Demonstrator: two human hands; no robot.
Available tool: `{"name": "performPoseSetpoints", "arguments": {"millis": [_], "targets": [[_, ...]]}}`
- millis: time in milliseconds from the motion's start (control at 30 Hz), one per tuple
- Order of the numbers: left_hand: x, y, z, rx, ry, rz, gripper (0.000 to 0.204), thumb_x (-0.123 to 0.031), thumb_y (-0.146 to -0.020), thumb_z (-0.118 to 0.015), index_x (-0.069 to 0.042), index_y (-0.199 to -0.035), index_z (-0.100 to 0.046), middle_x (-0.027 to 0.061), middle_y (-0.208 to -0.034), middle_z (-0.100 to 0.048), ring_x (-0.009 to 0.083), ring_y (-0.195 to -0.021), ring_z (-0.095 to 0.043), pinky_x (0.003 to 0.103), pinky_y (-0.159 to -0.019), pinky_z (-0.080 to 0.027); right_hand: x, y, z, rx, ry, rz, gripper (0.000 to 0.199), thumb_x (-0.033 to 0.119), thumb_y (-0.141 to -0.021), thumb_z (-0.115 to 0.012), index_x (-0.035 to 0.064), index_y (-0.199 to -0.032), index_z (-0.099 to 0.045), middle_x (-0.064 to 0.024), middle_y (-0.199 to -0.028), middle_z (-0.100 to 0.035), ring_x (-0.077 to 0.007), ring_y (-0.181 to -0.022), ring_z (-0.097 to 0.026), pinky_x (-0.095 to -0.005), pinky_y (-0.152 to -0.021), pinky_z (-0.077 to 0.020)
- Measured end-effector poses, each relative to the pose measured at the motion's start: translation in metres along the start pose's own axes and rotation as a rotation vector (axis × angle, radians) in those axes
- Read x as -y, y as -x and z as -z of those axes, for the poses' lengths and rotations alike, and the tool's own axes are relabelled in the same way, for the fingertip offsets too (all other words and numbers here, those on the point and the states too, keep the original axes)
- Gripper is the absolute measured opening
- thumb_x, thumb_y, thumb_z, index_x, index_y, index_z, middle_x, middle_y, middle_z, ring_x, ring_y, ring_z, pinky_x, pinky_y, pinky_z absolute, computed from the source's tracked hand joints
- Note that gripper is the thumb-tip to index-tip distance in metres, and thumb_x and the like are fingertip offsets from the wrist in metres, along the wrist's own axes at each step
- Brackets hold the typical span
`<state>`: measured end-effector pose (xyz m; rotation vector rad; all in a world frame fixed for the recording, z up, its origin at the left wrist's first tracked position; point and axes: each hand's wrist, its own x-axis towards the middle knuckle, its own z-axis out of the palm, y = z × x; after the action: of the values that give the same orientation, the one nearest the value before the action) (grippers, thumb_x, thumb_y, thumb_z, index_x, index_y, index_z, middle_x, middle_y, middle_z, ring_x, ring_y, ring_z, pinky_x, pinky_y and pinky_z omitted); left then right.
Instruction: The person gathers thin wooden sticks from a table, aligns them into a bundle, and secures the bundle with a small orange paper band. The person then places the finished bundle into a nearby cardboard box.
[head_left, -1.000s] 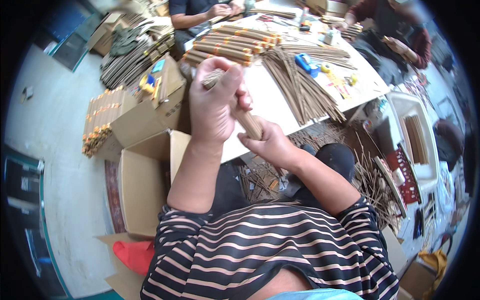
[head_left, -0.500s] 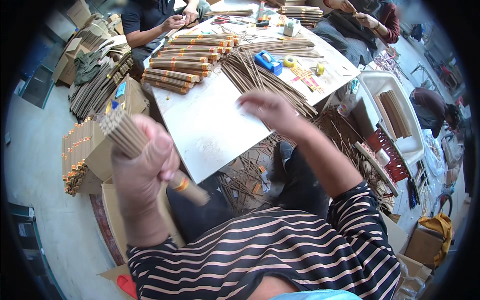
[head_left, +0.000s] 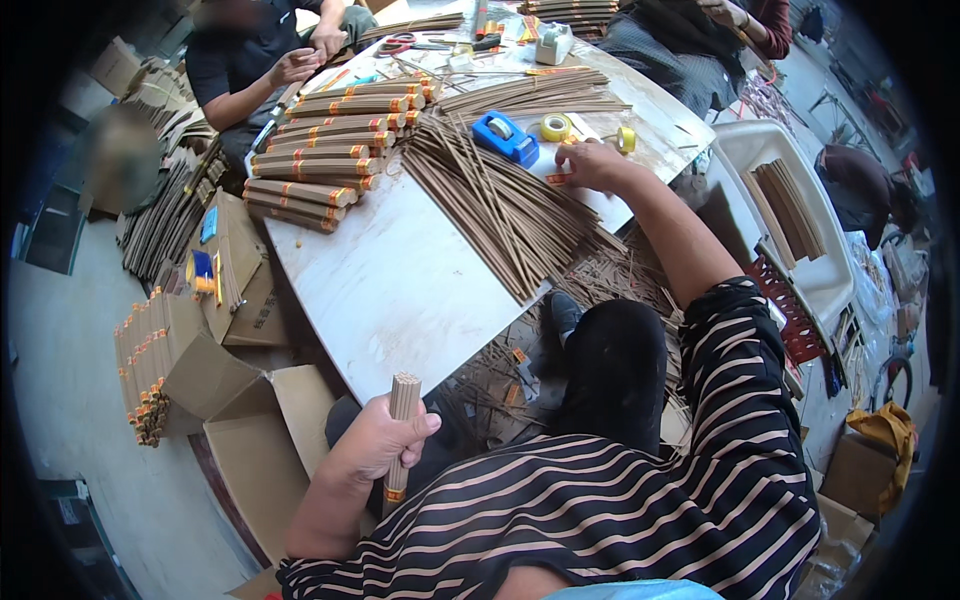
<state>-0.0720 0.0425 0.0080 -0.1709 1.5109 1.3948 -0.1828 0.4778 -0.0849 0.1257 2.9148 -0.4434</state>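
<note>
My left hand [head_left: 378, 440] is closed around a bundle of thin brown incense sticks [head_left: 404, 400], held nearly upright off the table's near corner. A red-and-yellow band circles the bundle's lower end. Over the far right of the white table [head_left: 400, 270], my right hand [head_left: 597, 165] has its fingers bent down and together on a red-and-yellow paper label [head_left: 556, 180]. The hand hides most of the other labels there. Beside it are a blue tape dispenser [head_left: 506, 138] and a yellow tape roll [head_left: 555, 127]. Loose incense sticks [head_left: 490, 210] lie just left of this hand.
Banded incense bundles [head_left: 315, 155] are stacked at the table's left. An open cardboard box [head_left: 255, 440] stands by my left arm, with more bundles [head_left: 145, 370] beyond. At the right is a white tub [head_left: 835, 250]. Two people sit across the table; scraps litter the floor.
My left hand has lowered the bundle and brought it rightward, turning it more upright. My right hand has reached farther out across the table to the labels. The view has shifted.
</note>
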Motion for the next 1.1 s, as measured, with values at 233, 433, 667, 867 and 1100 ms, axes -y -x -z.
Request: {"name": "performPoseSetpoints", "arguments": {"millis": [233, 433, 667, 867, 1100], "targets": [[0.012, -0.018, -0.006, -0.002, 0.047, 0.017, 0.021, -0.008, -0.079, -0.066, -0.006, -0.076, -0.046, 0.0030, -0.053, -0.045, 0.0120, -0.041, -0.043, 0.026, -0.039, -0.037, -0.002, -0.020, -0.012, 0.066, 0.054, -0.043, 0.022, 0.021, -0.074, -0.061, 0.0084, -0.091, -0.066, -0.0125, -0.090, -0.066, -0.0310, -0.086, -0.062, -0.0372, -0.071, -0.0491], [0.009, -0.015, -0.015, -0.004, 0.065, -0.011, 0.017, -0.007, -0.081, -0.064, -0.006, -0.077, -0.047, 0.0033, -0.055, -0.045, 0.0123, -0.042, -0.043, 0.027, -0.039, -0.037, 0.005, -0.002, -0.017, -0.293, 0.129, 0.021, 0.013, 0.016, -0.080, -0.052, 0.0113, -0.088, -0.060, -0.0095, -0.086, -0.064, -0.0249, -0.083, -0.062, -0.0435, -0.078, -0.0368], [0.009, 0.001, -0.024, -0.022, 0.053, -0.077, 0.018, -0.007, -0.081, -0.064, -0.006, -0.082, -0.046, 0.0042, -0.055, -0.044, 0.0131, -0.041, -0.043, 0.027, -0.038, -0.036, 0.042, 0.042, 0.018, -0.638, -0.419, 0.204, 0.021, 0.014, -0.086, -0.053, 0.0052, -0.104, -0.053, -0.0164, -0.082, -0.063, -0.0300, -0.076, -0.063, -0.0395, -0.065, -0.0487], [0.010, 0.020, -0.039, -0.070, 0.014, -0.203, 0.022, -0.007, -0.081, -0.063, -0.002, -0.096, -0.049, 0.0028, -0.055, -0.043, 0.0114, -0.041, -0.042, 0.026, -0.038, -0.036, 0.155, 0.164, -0.013, -0.003, -0.793, 0.516, 0.020, 0.017, -0.083, -0.063, 0.0026, -0.095, -0.059, -0.0070, -0.073, -0.060, -0.0158, -0.066, -0.058, -0.0314, -0.061, -0.0481], [0.026, 0.037, -0.051, -0.069, -0.088, -0.183, 0.020, -0.002, -0.079, -0.062, 0.000, -0.094, -0.049, 0.0037, -0.054, -0.046, 0.0112, -0.038, -0.043, 0.025, -0.036, -0.036, 0.218, 0.242, -0.053, 0.147, -1.083, 0.500, 0.019, 0.013, -0.073, -0.068, -0.0011, -0.084, -0.061, -0.0119, -0.072, -0.062, -0.0176, -0.064, -0.058, -0.0310, -0.060, -0.0464]]}}
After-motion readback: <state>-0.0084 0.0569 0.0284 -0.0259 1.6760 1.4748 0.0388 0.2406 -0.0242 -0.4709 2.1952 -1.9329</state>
